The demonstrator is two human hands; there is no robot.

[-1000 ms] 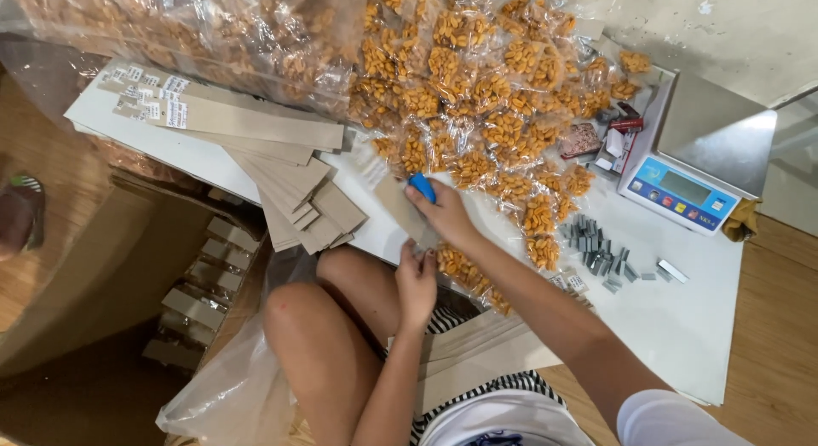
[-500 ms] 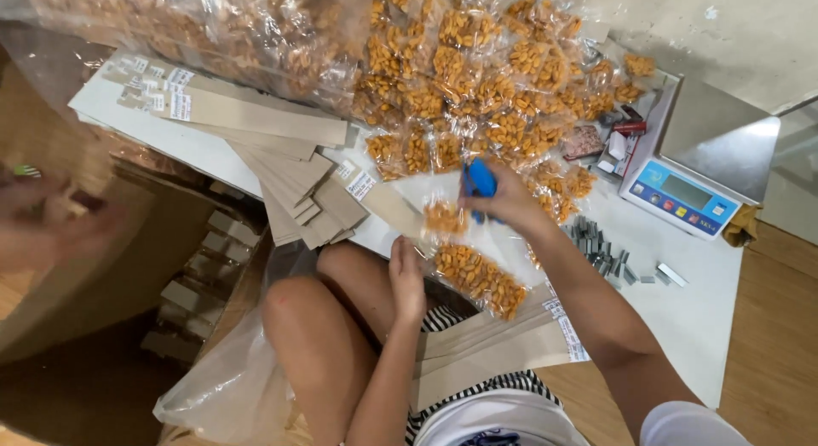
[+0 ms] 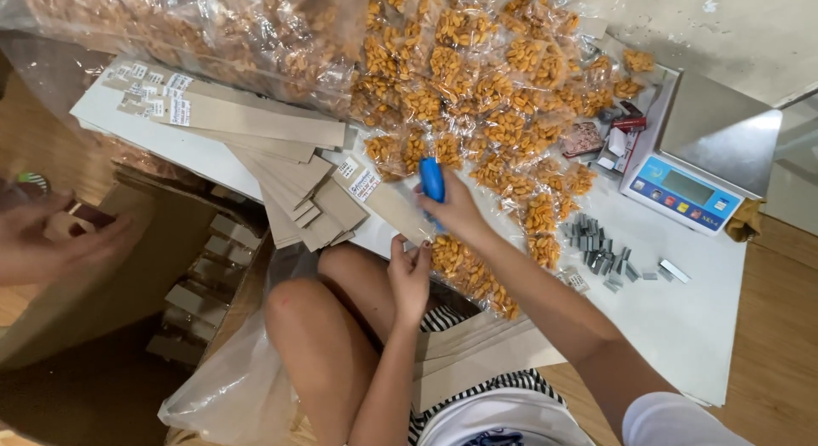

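My right hand point(image 3: 460, 209) grips a blue stapler point(image 3: 433, 180) and presses it on the upper part of a long brown cardboard strip point(image 3: 388, 203) that lies at the white board's near edge. My left hand point(image 3: 409, 271) pinches the strip's lower end, just above my bare knee. Small clear bags of orange snack point(image 3: 464, 263) hang along the strip under my right forearm. The strip's far end carries a white label point(image 3: 362, 184).
A heap of small snack bags point(image 3: 486, 88) and a big clear sack point(image 3: 196, 28) fill the far side. Stacked cardboard strips point(image 3: 290, 186) lie left. A digital scale point(image 3: 699, 161) and loose staple bars point(image 3: 601, 246) sit right. Another person's hand point(image 3: 60, 241) reaches over a cardboard box point(image 3: 111, 284) at the left.
My right hand with the stapler lifted and swung right half a second ago, then came back down left onto the strip. The other person's hand came in at the left.
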